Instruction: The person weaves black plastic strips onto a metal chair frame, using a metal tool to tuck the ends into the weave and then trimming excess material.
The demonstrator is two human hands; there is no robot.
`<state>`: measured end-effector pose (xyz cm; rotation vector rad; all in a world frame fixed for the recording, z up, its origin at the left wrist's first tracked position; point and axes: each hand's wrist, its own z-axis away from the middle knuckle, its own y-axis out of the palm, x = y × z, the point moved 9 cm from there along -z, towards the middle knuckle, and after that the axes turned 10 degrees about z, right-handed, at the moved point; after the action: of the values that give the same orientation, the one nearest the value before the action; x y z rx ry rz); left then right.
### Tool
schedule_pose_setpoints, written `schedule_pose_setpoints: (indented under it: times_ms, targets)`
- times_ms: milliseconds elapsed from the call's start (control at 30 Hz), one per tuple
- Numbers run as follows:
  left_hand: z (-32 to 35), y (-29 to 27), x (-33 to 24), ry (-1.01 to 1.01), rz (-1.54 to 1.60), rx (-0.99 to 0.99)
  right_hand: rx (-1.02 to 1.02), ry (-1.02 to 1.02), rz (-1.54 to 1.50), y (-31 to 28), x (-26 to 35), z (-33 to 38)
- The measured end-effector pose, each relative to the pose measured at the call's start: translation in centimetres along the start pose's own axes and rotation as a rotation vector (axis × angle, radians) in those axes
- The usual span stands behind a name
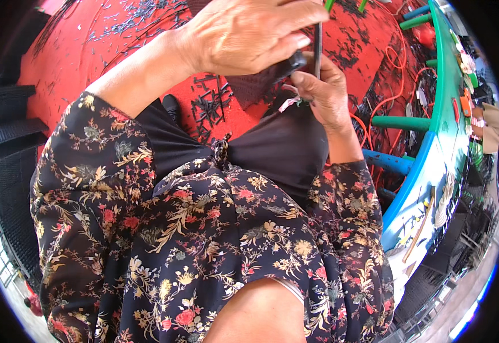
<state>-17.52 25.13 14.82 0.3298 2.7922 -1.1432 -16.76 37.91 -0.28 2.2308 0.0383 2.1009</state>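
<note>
The left hand (249, 34) is curling tightly around a dark tool (286, 67), while the right hand (321, 91) is pinching a thin black cable (317, 48) that is running upward beside it. Both are working close together above the lap, over the red floor (61, 63) littered with black cuttings (206, 106); a green and blue table (441, 114) is crowding the right edge

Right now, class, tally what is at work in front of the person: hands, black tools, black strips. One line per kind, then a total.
Hands: 2, the left hand and the right hand
Black tool: 1, gripped in the left hand
Black strip: 1, pinched by the right hand
Total: 4
</note>
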Motion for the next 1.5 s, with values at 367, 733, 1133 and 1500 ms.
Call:
schedule_pose_setpoints:
  times_ms: [367,733,1133,1500]
  targets:
    - [0.7,1.4,-1.3,-0.092,-0.058,0.215,-0.957,0.176,1.156,-28.9,7.6,22.2]
    - [4.3,-0.7,0.6,-0.225,0.049,0.221,-0.816,0.888,1.93,-39.7,5.8,34.7]
    - [5.1,-0.7,2.5,-0.283,0.079,0.164,-0.106,-0.044,0.679,-2.1,7.3,6.8]
    - [3.9,-0.3,2.7,-0.335,0.109,0.165,0.105,-0.185,0.212,5.3,5.4,0.5]
